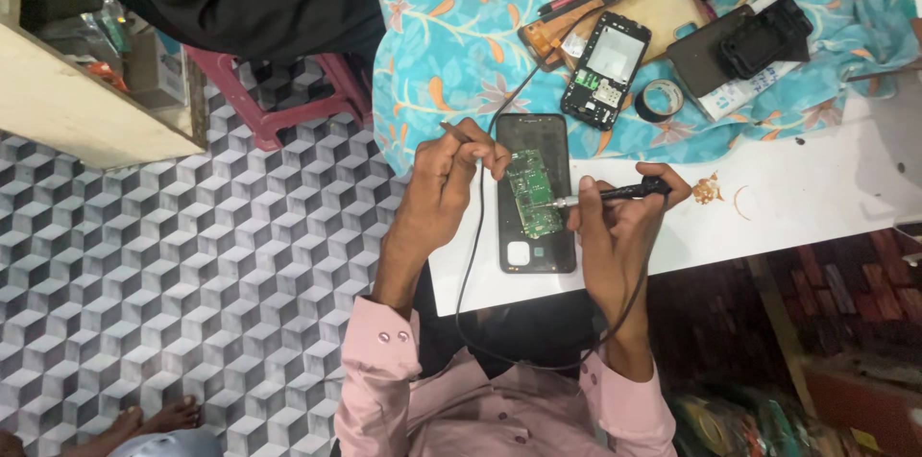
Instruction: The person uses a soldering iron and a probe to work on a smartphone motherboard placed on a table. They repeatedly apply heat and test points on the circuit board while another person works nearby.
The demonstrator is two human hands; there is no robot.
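A glossy black phone shell (536, 193) carries a matt green circuit board (531, 193); at three o'clock, a black plastic soldering iron (615, 194) is metal-tipped. Smooth white worktop (816, 188), printed cloth (451, 44).

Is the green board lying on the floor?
No, the green board rests on a dark phone lying on the white table.

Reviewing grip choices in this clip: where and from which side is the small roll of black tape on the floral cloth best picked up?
The tape roll lies flat on the cloth, hole upward, so probably from straight above, pinching across its outer rim or with one finger through the hole. The open phone frame sits close on one side, so fingers are better placed on the rim's other sides.
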